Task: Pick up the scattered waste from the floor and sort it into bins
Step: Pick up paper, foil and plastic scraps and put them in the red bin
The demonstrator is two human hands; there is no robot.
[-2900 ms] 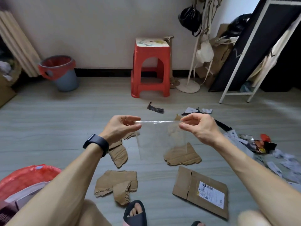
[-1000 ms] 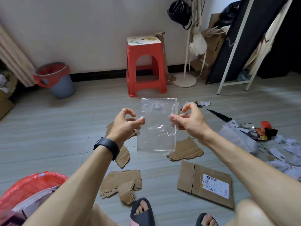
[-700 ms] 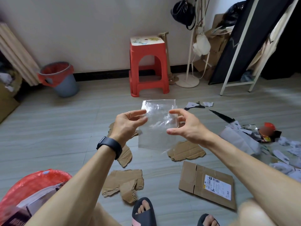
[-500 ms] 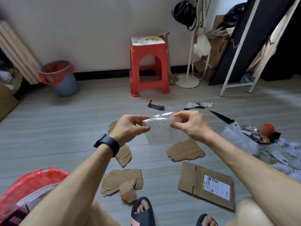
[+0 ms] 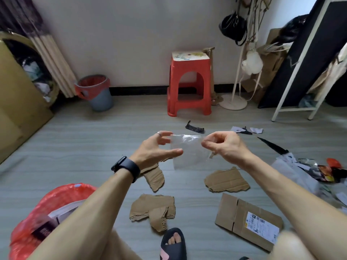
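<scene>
The clear, crinkly plastic bag [image 5: 185, 152], spread flat between both hands a second ago, now hangs folded over at chest height above the torn brown cardboard pieces [image 5: 226, 180]. The right hand [image 5: 223, 147] pinches its top corner; the left hand [image 5: 158, 147] has opened, fingers barely touching. Likely headed for a bin.

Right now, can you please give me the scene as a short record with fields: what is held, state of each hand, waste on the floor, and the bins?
held item: clear thin plastic bag, hanging in the air between both hands
left hand: fingers spread open, fingertips at the bag's left top edge
right hand: pinched shut on the bag's right top corner
floor waste: torn brown cardboard pieces, flattened brown cardboard box with white label
bins: grey round bin with red liner by the wall; red plastic bag at lower left
</scene>
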